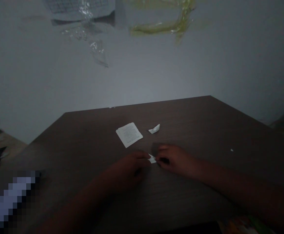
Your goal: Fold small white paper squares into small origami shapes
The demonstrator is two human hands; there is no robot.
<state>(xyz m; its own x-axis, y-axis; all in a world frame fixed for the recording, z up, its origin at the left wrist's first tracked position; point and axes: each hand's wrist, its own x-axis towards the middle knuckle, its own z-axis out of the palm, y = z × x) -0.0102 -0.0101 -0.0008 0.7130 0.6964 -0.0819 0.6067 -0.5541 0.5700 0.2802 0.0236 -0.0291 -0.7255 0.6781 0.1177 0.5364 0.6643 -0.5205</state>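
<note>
On the dark wood table (193, 123), a small folded slip of white paper (152, 159) sits between the person's two hands, near the table's centre and toward its near side. Its long axis runs roughly from 10 to 4 o'clock, and its lower end points toward 4 o'clock. The left hand (129, 169) comes in from 7 o'clock and the right hand (173, 160) from 3 o'clock, both partly curled, with their fingertips at the slip's two ends. In this dim light, I cannot tell whether either hand is pinching it. At 12 o'clock from the slip, a stack of printed paper squares (129, 134) lies flat and unfolded, while a finished-looking folded paper piece (154, 129) rests just beside it, its point toward 2 o'clock.
</note>
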